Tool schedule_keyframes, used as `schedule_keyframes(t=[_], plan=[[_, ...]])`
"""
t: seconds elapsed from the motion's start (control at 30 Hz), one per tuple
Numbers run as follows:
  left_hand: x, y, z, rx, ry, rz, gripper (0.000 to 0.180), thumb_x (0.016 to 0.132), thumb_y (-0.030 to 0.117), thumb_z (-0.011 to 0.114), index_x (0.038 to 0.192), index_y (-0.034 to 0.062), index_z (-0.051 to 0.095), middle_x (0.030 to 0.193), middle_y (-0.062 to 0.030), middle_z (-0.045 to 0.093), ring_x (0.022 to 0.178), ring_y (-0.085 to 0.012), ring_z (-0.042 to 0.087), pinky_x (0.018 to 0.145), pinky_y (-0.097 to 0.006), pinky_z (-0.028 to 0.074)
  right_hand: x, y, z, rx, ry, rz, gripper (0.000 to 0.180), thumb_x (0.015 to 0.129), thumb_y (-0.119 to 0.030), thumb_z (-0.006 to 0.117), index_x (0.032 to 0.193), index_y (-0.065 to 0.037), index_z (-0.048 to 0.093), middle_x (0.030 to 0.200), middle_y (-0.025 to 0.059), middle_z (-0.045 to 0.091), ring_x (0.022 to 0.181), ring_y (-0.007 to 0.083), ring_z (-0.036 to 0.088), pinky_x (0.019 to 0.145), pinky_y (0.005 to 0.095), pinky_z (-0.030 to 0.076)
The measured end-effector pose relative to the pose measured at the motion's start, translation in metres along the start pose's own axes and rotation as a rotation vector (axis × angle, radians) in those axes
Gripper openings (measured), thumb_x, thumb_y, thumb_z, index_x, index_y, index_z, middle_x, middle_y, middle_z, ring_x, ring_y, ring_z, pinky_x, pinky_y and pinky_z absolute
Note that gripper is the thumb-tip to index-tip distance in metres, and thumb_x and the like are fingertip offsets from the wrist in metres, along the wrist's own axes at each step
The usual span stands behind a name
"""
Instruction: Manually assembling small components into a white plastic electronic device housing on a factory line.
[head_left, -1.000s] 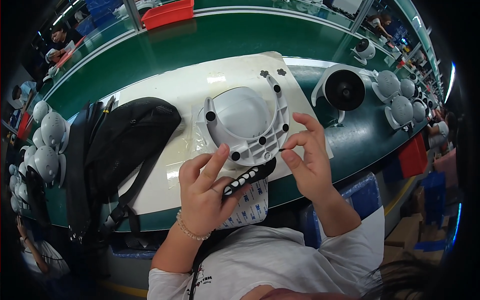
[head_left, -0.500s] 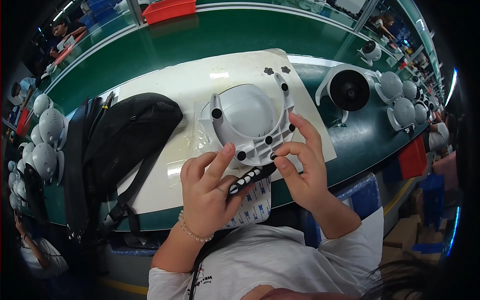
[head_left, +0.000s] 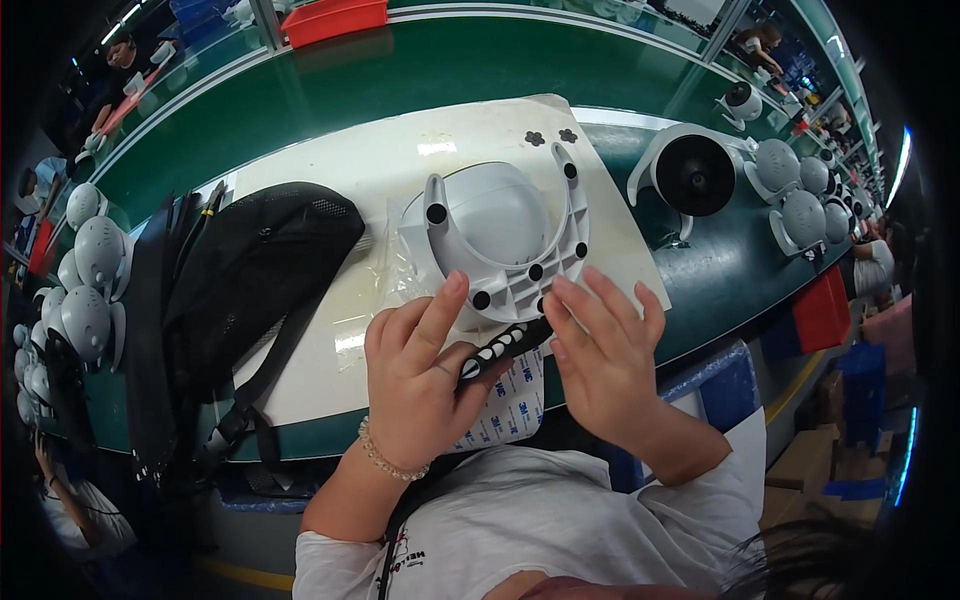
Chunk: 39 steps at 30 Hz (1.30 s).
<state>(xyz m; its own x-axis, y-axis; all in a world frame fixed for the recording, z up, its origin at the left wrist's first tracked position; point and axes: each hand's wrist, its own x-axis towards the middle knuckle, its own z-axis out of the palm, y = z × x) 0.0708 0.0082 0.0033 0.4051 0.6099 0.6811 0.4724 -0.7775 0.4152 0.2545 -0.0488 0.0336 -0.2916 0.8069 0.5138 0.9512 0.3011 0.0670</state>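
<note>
A grey-white domed plastic housing [head_left: 500,225] with a U-shaped bracket and black round pads lies on a cream mat [head_left: 390,170]. My left hand [head_left: 420,385] holds a black strip of round pads [head_left: 505,347] on white backing paper [head_left: 510,405], its forefinger raised against the housing's near rim. My right hand [head_left: 600,355] is beside it, fingers spread, fingertips at the housing's near edge and the strip's end. Whether a pad sits on a fingertip is hidden.
A black mesh backpack [head_left: 230,290] lies left on the mat. A finished white unit with a black round face [head_left: 692,172] stands right, with several grey domed units [head_left: 800,205] behind. More grey domes [head_left: 85,290] line the far left. A red bin [head_left: 335,15] sits at the back.
The housing has been turned so its bracket arms point away. My right hand has dropped from the housing's right side to its near edge, fingers spread.
</note>
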Motion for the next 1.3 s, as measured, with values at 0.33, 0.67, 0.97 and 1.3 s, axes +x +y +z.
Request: schedule_keyframes(t=[0.33, 0.67, 0.97, 1.3], plan=[[-0.001, 0.000, -0.002, -0.031, -0.005, 0.018, 0.020, 0.055, 0.015, 0.072, 0.064, 0.0022, 0.059, 0.133, -0.0096, 0.044, 0.096, -0.0261, 0.049, 0.080, -0.038, 0.036, 0.022, 0.030, 0.046, 1.055, 0.101, 0.370, 0.089, 0.069, -0.024, 0.071, 0.136, -0.006, 0.014, 0.138, 0.0159, 0.019, 0.130, 0.0306, 0.019, 0.104, 0.0425, 0.019], [0.001, -0.004, -0.005, -0.078, 0.009, 0.042, 0.020, 0.057, 0.014, 0.073, 0.067, 0.0042, 0.059, 0.130, -0.0111, 0.047, 0.093, -0.0276, 0.051, 0.076, -0.037, 0.039, 0.060, 0.070, 0.027, 1.781, -0.282, 0.601, 0.038, 0.090, -0.019, 0.050, 0.123, -0.002, 0.043, 0.098, 0.0031, 0.054, 0.085, 0.0083, 0.049, 0.078, 0.0222, 0.038], [-0.015, -0.013, -0.031, -0.305, -0.105, 0.030, 0.026, 0.058, 0.015, 0.070, 0.082, 0.0051, 0.064, 0.123, -0.0126, 0.052, 0.102, -0.0316, 0.052, 0.085, -0.037, 0.044, 0.167, 0.121, 0.035, 1.574, -0.049, 0.530, 0.021, 0.089, -0.025, 0.054, 0.089, -0.004, 0.057, 0.070, 0.0000, 0.056, 0.065, 0.0089, 0.053, 0.061, 0.0226, 0.042], [-0.012, -0.014, -0.036, -0.376, -0.226, 0.021, 0.018, 0.067, 0.015, 0.063, 0.083, 0.0069, 0.064, 0.121, -0.0052, 0.055, 0.103, -0.0262, 0.053, 0.079, -0.034, 0.045, 0.243, 0.189, 0.234, -0.316, -0.008, 0.110, 0.024, 0.088, -0.026, 0.049, 0.083, -0.007, 0.063, 0.086, 0.0070, 0.059, 0.092, 0.0235, 0.053, 0.075, 0.0358, 0.046]])
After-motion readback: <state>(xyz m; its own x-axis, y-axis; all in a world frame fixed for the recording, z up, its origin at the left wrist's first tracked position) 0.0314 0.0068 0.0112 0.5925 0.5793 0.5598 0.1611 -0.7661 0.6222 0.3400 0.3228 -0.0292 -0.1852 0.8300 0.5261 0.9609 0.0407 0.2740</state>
